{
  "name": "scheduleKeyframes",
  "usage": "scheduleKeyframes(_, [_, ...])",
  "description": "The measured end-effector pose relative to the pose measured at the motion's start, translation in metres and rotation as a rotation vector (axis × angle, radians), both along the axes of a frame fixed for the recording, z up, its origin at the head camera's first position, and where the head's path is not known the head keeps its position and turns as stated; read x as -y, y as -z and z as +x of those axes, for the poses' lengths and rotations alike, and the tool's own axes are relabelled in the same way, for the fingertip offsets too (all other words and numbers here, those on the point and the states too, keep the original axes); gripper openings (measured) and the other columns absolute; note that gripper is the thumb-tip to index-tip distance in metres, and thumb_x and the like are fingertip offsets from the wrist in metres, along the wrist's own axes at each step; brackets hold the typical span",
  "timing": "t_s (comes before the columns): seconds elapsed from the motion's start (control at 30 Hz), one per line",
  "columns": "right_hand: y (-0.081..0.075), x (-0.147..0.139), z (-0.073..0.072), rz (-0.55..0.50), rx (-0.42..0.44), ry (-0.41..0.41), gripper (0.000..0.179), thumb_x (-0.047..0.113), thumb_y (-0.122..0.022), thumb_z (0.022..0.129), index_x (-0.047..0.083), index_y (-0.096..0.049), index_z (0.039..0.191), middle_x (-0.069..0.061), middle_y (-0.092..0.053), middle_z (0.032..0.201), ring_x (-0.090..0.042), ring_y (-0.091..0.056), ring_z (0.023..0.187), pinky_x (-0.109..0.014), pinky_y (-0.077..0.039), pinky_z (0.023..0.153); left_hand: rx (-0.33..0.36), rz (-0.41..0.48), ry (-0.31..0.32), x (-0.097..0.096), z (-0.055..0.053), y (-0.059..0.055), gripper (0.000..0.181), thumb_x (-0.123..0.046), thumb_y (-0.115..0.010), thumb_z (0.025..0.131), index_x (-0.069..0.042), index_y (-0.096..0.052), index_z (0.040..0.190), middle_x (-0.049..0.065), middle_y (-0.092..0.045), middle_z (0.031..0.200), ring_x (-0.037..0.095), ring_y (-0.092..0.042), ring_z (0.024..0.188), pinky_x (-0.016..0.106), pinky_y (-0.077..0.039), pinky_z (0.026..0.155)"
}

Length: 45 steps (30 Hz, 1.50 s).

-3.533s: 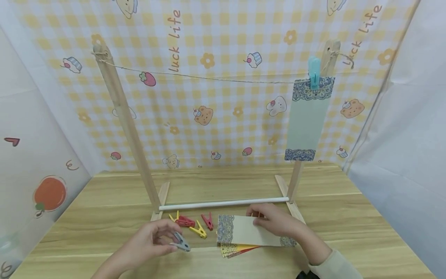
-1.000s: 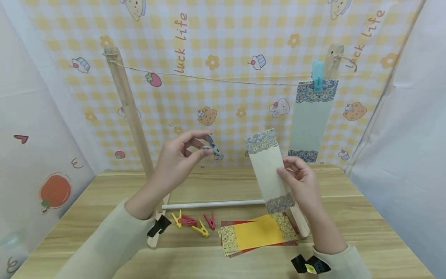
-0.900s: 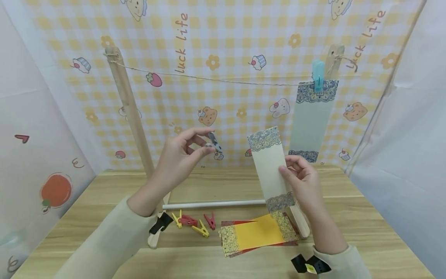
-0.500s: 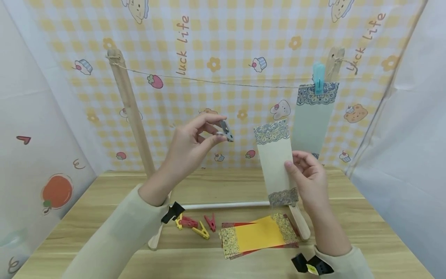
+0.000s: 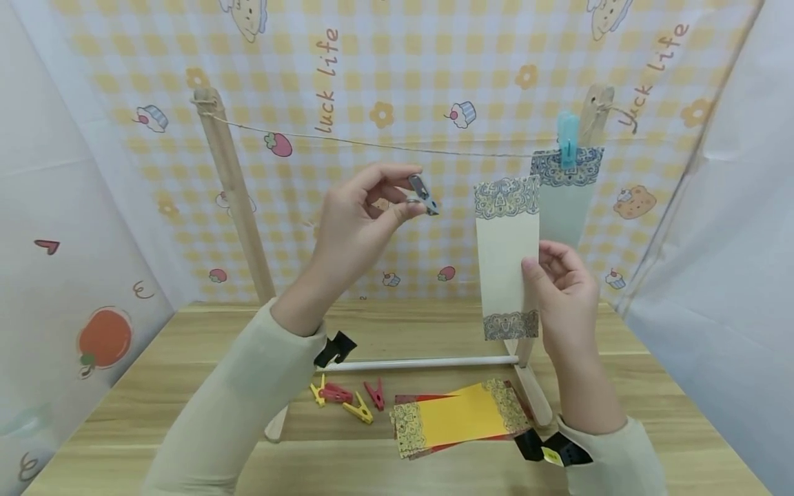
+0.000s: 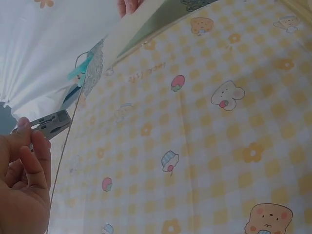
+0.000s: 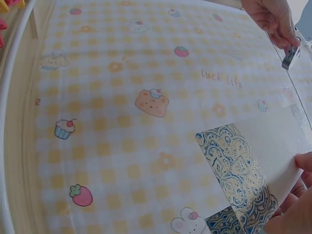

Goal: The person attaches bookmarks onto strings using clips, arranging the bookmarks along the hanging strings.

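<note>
My left hand [image 5: 360,217] pinches a grey clothespin [image 5: 424,195] between thumb and fingers, just below the string [image 5: 372,143]. In the left wrist view the clothespin [image 6: 52,125] points toward the string. My right hand [image 5: 569,303] holds a cream card [image 5: 507,265] by its right edge, thumb in front. That card stands upright with its patterned top end a little below the string. It partly covers a pale green card [image 5: 561,213], which hangs from the string under a teal clothespin [image 5: 567,140].
A wooden left post [image 5: 236,193] and right post [image 5: 597,114] carry the string; a white rod [image 5: 428,363] joins their feet. Several red and yellow clothespins [image 5: 358,409] lie on the table [image 5: 347,461], beside stacked cards with a yellow card [image 5: 459,417] on top.
The right hand has picked the cream card off the stack, raised it and turned it upright toward the string. The left hand has lifted the grey clothespin up and to the right.
</note>
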State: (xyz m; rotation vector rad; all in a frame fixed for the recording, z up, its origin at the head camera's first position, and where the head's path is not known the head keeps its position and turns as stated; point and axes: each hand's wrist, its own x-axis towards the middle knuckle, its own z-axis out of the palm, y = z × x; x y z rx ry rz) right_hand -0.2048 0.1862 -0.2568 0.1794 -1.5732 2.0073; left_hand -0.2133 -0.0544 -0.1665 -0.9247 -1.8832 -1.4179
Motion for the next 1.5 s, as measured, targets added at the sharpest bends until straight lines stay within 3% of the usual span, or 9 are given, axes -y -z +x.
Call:
scheduleKeyframes(0.23, [-0.006,0.003,-0.004,-0.009,0.009,0.018,0.018,-0.006,-0.064,0.092,0.010,-0.065,0.102,0.002,-0.069,0.093,-0.011,-0.065,0.094,-0.015,-0.053,0.086,0.002,0.019,0.033,-0.015,-0.004,-0.012,0.030,0.004,-0.076,0.083,0.002,-0.069,0.113,0.012,-0.072,0.105,0.011,-0.068,0.079,0.023,-0.056,0.060])
scheduleKeyframes(0.4, [-0.007,0.006,-0.008,-0.055,-0.012,0.030,0.019,-0.007,-0.064,0.091,0.010,-0.066,0.100,0.002,-0.070,0.091,-0.011,-0.066,0.091,-0.015,-0.054,0.085,0.015,0.066,0.084,-0.023,-0.009,-0.018,0.026,0.009,-0.071,0.085,0.005,-0.068,0.111,0.016,-0.071,0.103,0.012,-0.069,0.071,0.024,-0.055,0.058])
scheduleKeyframes(0.73, [-0.007,0.006,-0.011,-0.073,-0.021,0.050,0.017,-0.006,-0.065,0.091,0.009,-0.066,0.100,0.001,-0.070,0.093,-0.012,-0.065,0.091,-0.016,-0.055,0.082,0.021,0.094,0.139,-0.039,-0.014,-0.026,0.022,0.010,-0.071,0.085,0.008,-0.067,0.107,0.017,-0.069,0.095,0.017,-0.069,0.065,0.021,-0.039,0.049])
scheduleKeyframes(0.97, [-0.007,0.008,-0.016,-0.109,-0.087,0.048,0.017,-0.006,-0.066,0.090,0.009,-0.068,0.098,0.002,-0.071,0.088,-0.011,-0.065,0.086,-0.016,-0.054,0.081,-0.002,0.078,0.185,-0.047,-0.018,-0.032,0.021,0.010,-0.072,0.084,0.008,-0.067,0.104,0.016,-0.069,0.094,0.023,-0.069,0.065,0.028,-0.055,0.060])
scheduleKeyframes(1.2, [-0.011,0.014,-0.020,-0.143,-0.102,0.073,0.021,-0.009,-0.064,0.090,0.010,-0.069,0.096,0.003,-0.071,0.084,-0.010,-0.063,0.082,-0.017,-0.053,0.077,-0.019,0.107,0.196,-0.056,-0.025,-0.039,0.021,0.008,-0.073,0.084,0.010,-0.068,0.104,0.018,-0.070,0.093,0.019,-0.069,0.066,0.027,-0.055,0.063])
scheduleKeyframes(1.5, [-0.012,0.016,-0.021,-0.200,-0.110,0.109,0.022,-0.010,-0.065,0.089,0.010,-0.071,0.095,0.003,-0.070,0.082,-0.011,-0.062,0.080,-0.016,-0.052,0.074,-0.022,0.183,0.241,-0.068,-0.029,-0.045,0.022,0.011,-0.072,0.082,0.013,-0.068,0.104,0.022,-0.070,0.093,0.020,-0.068,0.065,0.034,-0.060,0.069])
